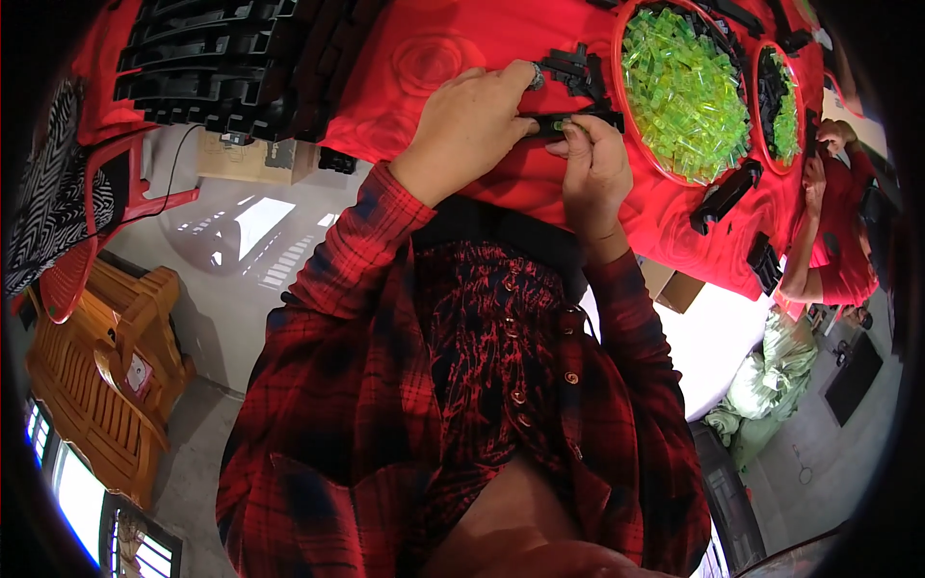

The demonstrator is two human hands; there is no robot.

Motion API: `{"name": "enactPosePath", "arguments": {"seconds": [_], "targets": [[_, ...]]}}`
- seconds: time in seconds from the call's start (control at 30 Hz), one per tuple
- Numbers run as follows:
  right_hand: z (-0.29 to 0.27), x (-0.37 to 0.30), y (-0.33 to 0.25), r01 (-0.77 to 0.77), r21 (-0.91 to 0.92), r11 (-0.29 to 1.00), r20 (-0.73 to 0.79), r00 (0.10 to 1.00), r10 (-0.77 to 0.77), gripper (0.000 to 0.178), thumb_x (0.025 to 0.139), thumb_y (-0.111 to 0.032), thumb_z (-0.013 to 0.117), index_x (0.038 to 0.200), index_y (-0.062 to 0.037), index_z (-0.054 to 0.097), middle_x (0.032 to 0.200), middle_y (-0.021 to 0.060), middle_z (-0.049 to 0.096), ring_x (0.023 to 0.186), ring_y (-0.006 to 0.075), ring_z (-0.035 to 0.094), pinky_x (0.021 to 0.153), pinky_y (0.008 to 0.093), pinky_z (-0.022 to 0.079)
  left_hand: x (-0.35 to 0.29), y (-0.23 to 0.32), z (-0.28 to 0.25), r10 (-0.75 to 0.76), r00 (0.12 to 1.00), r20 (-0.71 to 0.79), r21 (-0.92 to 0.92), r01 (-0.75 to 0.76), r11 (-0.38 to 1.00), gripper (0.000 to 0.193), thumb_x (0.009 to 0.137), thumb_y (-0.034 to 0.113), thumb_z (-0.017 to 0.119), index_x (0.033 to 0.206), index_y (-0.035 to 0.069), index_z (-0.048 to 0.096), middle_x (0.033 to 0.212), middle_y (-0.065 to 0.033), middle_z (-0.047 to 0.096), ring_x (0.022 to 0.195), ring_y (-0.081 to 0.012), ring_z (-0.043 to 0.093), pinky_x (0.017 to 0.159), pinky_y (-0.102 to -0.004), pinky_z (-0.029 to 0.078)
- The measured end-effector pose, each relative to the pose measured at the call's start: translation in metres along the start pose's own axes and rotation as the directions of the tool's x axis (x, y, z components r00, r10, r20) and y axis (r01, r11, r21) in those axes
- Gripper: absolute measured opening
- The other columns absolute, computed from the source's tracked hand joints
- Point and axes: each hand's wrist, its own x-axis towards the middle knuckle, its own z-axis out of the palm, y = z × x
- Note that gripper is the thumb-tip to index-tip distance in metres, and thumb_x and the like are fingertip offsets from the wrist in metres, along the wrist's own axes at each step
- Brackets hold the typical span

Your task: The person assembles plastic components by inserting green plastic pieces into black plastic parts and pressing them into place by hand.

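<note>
My left hand (472,125) grips one end of a long black plastic part (573,122) lying on the red tablecloth (424,58). At that part's middle, my right hand (593,169) pinches a small clear green piece (567,125) with thumb and forefinger. A few loose black parts (576,69) lie just beyond my hands. To the right, a red round basket (680,89) holds several green pieces.
A second red basket (779,101) with black and green pieces sits farther right, with black parts (725,193) near the table edge. Stacked black trays (207,63) fill the table's left. Another person in red (833,241) works at right. An orange plastic chair (106,366) stands left.
</note>
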Motion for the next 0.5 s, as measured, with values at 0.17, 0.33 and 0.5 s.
{"name": "enactPosePath", "arguments": {"seconds": [0.17,0.33,0.5], "targets": [[0.001,0.001,-0.002,0.038,-0.100,0.994,0.028,0.999,-0.035,0.012,0.093,-0.005,0.065,0.105,-0.0018,0.061,0.089,0.0116,0.064,0.065,0.0195,0.069,0.058,0.0293,0.054,0.001,-0.002,0.005,0.021,0.999,-0.039,0.010,-0.021,1.000,0.035,0.082,0.016,0.073,0.112,0.008,0.058,0.074,-0.0075,0.067,0.082,-0.0302,0.064,0.069,-0.0427,0.049],[0.002,0.003,-0.006,0.055,-0.167,0.984,0.032,0.998,-0.050,0.010,0.094,-0.005,0.064,0.103,-0.0020,0.061,0.088,0.0124,0.063,0.065,0.0209,0.068,0.058,0.0305,0.053,0.000,-0.003,0.007,0.050,0.997,-0.056,0.032,-0.048,0.998,0.034,0.082,0.014,0.072,0.111,0.009,0.057,0.074,-0.0073,0.067,0.081,-0.0307,0.064,0.069,-0.0438,0.049],[-0.003,0.002,-0.011,-0.020,-0.013,1.000,0.007,1.000,0.021,0.013,0.095,-0.005,0.062,0.107,-0.0003,0.059,0.092,0.0130,0.066,0.066,0.0188,0.069,0.060,0.0289,0.054,-0.005,-0.003,0.008,0.103,0.990,-0.094,0.054,-0.098,0.994,0.034,0.082,0.014,0.072,0.112,0.008,0.057,0.079,-0.0078,0.068,0.084,-0.0313,0.063,0.072,-0.0434,0.049]]}}
